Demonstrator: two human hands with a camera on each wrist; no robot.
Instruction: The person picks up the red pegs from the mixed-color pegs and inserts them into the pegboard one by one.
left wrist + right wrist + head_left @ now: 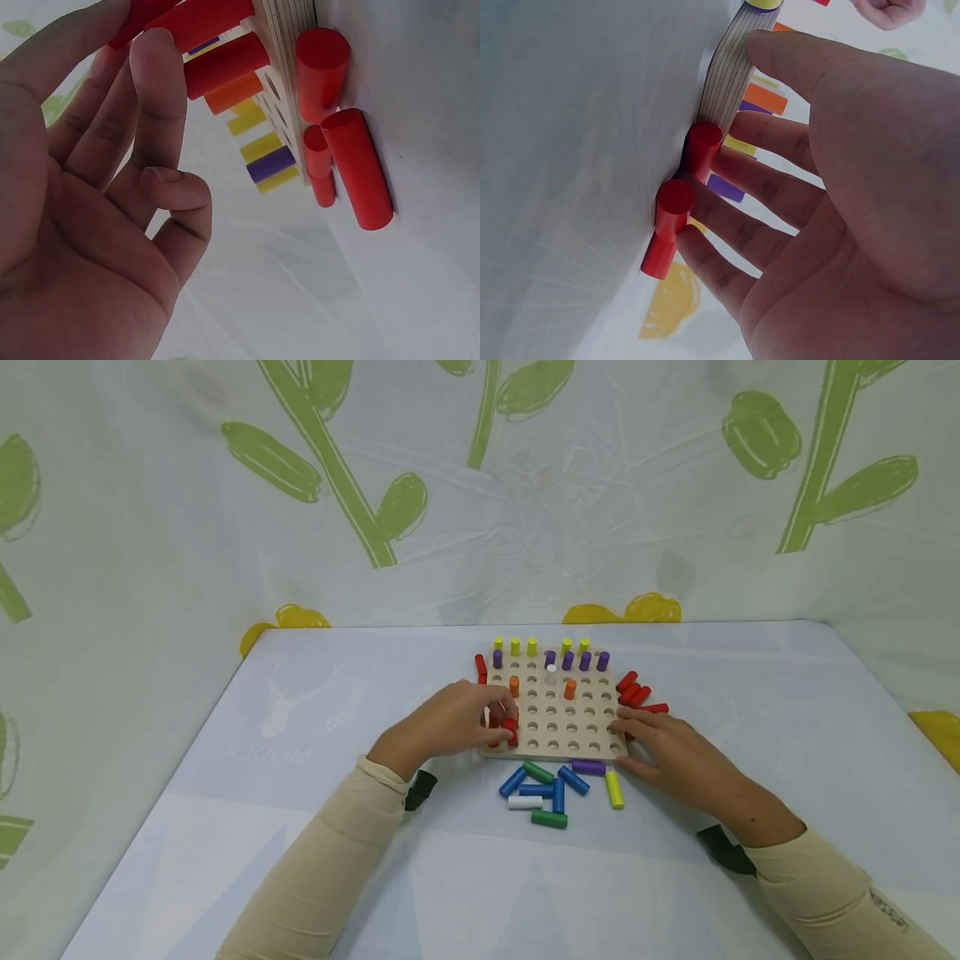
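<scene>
Pinching a smooth red cylinder [146, 13] in left fingers [159, 97] at a layered wooden board [542, 718] with round holes [532, 727] partly filled by coloured pegs [515, 647]. Spreading right fingers [761, 180] apart at its edge [724, 82].

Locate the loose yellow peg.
In the head view, the loose yellow peg lies in front of the pegboard, by its near right corner, right of the loose purple peg.

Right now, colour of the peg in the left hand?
That peg is red; left wrist view shows it best.
</scene>
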